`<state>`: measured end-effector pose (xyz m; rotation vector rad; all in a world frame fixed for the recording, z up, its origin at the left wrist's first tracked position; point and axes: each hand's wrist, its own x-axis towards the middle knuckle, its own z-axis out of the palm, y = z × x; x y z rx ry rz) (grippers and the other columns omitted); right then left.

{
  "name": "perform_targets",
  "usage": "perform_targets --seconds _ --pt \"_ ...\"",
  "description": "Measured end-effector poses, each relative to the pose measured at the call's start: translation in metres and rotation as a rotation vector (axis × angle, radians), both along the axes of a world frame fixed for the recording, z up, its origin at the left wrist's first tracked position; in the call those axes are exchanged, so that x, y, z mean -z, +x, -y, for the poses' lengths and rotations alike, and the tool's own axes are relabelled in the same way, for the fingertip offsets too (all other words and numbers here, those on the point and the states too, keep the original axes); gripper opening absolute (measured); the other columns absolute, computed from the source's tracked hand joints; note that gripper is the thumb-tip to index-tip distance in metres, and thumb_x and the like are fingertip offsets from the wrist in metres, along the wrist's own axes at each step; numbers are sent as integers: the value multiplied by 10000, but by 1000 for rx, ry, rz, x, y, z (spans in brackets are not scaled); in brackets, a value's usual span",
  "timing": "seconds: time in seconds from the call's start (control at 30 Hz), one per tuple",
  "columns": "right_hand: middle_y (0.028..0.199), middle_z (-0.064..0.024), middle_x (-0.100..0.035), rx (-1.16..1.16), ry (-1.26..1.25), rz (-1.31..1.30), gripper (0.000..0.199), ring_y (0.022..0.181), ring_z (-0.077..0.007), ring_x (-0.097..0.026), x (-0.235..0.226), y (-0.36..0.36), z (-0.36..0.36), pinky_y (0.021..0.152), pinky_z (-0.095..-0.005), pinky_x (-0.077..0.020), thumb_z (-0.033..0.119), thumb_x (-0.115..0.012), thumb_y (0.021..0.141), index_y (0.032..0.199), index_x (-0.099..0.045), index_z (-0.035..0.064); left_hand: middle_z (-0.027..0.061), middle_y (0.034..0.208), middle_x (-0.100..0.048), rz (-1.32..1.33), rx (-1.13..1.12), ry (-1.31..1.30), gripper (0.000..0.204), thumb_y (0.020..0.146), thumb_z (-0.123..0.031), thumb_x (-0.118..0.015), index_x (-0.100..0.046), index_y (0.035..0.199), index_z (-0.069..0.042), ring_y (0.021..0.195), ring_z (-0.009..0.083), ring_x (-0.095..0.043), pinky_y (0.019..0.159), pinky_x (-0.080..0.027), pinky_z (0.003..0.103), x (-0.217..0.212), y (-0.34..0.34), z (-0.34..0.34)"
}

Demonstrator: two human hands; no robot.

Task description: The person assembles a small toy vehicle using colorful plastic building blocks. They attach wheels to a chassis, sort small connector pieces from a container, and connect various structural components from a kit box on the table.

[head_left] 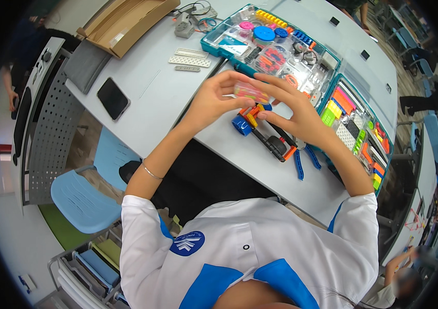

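I see both hands, left hand (209,100) and right hand (297,110), pinching a small clear box (250,92) between closed fingers above the table's (147,92) near edge, probably for opening it over the wheeled model (263,133).

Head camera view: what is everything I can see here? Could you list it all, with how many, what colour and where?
small clear box: one, with pink and yellow bits inside, held between both hands
toy vehicle: one, blue, orange and black, on the table under the hands
parts trays: two, teal-edged, full of mixed coloured pieces, far side and right of table
white strips: three, with holes, left of the trays
phone: one, black, near left table edge
cardboard box: one, brown, top left
table: one, pale grey
chair: one, light blue, lower left
left hand: one, grips the box's left end
right hand: one, grips its right end
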<state>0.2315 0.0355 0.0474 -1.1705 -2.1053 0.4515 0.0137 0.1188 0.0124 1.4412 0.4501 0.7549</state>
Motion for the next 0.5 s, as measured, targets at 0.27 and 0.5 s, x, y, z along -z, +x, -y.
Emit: perform_targets --seconds 0.27,0.5 --pt "1083 -14 -676 115 564 353 431 1045 -220 -614 12 1 15 892 -366 -455 191 -793 752 1157 -675 102 113 1167 -642 -44 121 -72 480 811 -61 -806 -553 1211 18 1071 162 -643 911 -535 298 -7 7 16" --pt "1140 -39 -673 349 554 473 415 1046 -231 -613 11 57 -1 876 -389 -504 148 -771 789 1196 -698 182 50 1259 -643 -253 -126 559 526 840 -164 -768 -570 1320 -84 1061 173 -647 855 -524 340 -16 16 -10"
